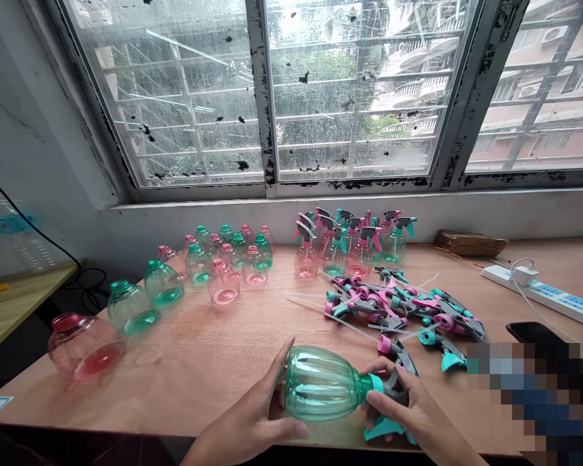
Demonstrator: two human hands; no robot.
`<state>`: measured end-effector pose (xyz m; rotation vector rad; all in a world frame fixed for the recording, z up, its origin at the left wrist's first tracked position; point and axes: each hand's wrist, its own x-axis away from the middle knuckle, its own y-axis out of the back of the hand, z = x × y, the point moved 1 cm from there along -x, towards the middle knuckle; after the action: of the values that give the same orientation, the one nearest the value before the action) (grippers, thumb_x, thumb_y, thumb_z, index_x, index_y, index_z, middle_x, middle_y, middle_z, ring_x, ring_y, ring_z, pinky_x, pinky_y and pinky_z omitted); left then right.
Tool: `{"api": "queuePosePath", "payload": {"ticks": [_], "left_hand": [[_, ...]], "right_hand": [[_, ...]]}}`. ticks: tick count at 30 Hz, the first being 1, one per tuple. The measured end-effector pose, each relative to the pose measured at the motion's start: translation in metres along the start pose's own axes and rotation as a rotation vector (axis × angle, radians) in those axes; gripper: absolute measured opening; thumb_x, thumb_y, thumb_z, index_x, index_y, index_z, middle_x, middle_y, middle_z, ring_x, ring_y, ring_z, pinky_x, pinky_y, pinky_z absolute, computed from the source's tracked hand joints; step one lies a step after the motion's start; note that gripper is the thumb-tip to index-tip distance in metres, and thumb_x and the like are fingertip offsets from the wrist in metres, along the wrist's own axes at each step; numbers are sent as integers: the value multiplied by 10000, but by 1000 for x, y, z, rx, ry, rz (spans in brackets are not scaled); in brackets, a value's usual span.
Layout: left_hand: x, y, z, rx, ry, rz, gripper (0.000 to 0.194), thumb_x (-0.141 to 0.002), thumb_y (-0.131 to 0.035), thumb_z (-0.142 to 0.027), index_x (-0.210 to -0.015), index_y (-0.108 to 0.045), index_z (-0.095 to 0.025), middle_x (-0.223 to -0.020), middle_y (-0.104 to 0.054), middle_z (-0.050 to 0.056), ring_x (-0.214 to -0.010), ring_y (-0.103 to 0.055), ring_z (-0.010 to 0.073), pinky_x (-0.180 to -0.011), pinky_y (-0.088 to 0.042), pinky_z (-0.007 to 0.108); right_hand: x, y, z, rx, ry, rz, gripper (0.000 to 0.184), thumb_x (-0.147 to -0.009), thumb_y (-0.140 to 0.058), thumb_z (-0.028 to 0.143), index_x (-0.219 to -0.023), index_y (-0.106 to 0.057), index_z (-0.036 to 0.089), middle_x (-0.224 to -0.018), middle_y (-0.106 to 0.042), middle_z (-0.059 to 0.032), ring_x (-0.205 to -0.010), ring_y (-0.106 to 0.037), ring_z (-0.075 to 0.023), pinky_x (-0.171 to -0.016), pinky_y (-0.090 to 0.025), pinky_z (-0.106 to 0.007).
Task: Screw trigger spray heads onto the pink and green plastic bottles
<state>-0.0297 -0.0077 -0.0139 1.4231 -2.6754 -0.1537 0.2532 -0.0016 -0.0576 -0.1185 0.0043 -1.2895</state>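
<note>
1 green bottle between 2 hands

A workshop, by its many spray heads and bottles

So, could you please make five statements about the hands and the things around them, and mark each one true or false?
1. The left hand holds the base end of a green spray bottle. True.
2. This spray bottle stands upright. False: it is held on its side.
3. The right hand grips at the turquoise collar. True.
4. Every bottle at the left is pink. False: green bottles are also there.
5. Loose trigger sprayers lie left of the white power strip. True.
</note>
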Motion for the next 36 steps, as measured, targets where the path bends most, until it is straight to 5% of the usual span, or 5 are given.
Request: {"api": "queuePosePath", "payload": {"ticks": [15, 36], "left_hand": [[0, -1, -2, 25, 47, -5, 1037, -802, -781, -222, -1592, -111, -270, -1680, -170, 66, -1533, -154, 331, -1227, -275, 451], [1, 3, 0, -100, 77, -32, 1048, -792, -784, -237, -1590, -104, -235, -1633, -296, 75, -1471, -308, 306, -1195, -307, 386]], "right_hand": [[0, 0, -1, 19, 18, -16, 414, -840, -734, 500, -1055, -540, 204, -634, -763, 5, -628, -768, -238, -434, -527, -247], [1, 0, 1, 9, 7, -35, 409, -831, -737, 503, -1043, -533, 219, -646, -758, 13, -629, -763, -228, -441, -520, -238]]}}
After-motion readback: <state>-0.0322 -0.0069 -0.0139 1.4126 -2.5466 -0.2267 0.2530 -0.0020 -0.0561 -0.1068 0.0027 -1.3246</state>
